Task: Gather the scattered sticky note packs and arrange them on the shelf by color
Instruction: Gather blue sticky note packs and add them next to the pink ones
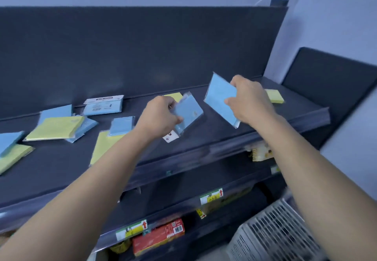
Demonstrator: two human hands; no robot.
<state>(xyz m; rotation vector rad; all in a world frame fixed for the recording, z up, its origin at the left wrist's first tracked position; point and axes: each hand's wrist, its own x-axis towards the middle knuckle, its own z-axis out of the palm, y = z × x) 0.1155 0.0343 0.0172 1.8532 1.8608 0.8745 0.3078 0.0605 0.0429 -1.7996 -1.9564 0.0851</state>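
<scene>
Scattered blue and yellow sticky note packs (55, 127) obstruct the left half of the top shelf (61, 165). The right half is bare up to a lone yellow pack (274, 96). The back panel (142, 52) closes the rear.

Left pack (188, 114), right pack (220, 97) in your grip: pale blue. Yellow pack (56, 128), blue pack (122, 125) on your dark grey shelf (61, 169). Below: red box (159, 236), white lattice basket (271, 232), yellow-green tag (212, 196), red arrow.

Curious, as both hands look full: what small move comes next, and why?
Probably lay the left pack onto the right pack in the right hand, both blue: that frees the left hand for the others lying among yellow packs on the shelf.
</scene>
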